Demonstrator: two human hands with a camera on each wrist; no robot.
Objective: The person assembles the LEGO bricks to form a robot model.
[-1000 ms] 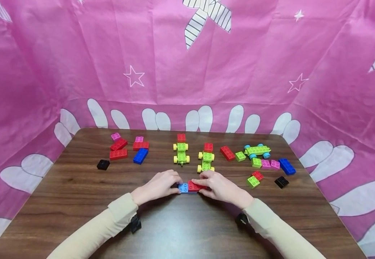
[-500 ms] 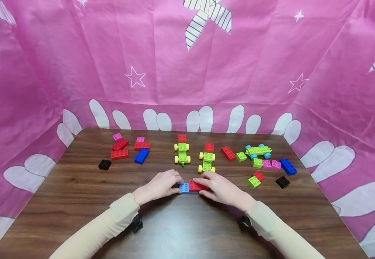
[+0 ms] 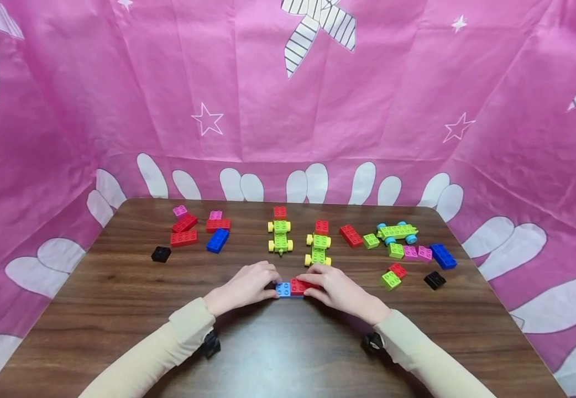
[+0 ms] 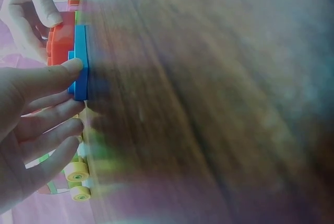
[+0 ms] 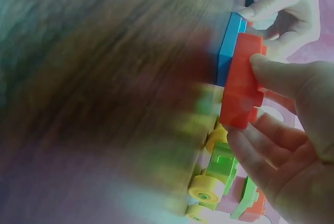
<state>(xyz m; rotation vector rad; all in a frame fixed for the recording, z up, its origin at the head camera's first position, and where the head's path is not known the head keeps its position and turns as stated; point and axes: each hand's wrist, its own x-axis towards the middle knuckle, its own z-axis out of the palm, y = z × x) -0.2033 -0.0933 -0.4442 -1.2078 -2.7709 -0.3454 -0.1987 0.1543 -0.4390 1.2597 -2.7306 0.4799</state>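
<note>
A light blue building brick (image 3: 283, 289) lies on the table in front of the person, its studs facing up. My left hand (image 3: 243, 286) pinches its left end between thumb and fingers. A red building brick (image 3: 297, 286) sits on the right part of the blue one and overhangs past its right end, as the right wrist view shows. With thumb and fingertips, my right hand (image 3: 340, 290) grips the red brick (image 5: 242, 80) by its sides. The fingers cover part of the red brick in the head view. Whether the two bricks are pressed fully together, I cannot tell.
Two green wheeled bases with yellow wheels (image 3: 280, 236) (image 3: 319, 250) stand behind the hands. At the right are a blue-wheeled green base (image 3: 396, 232), a black brick (image 3: 434, 280) and several other bricks. Red, pink, blue and black bricks (image 3: 161, 254) lie at the back left.
Both hands stay on the same bricks. The right hand's thumb and fingers have shifted very slightly to the left along the red brick.
</note>
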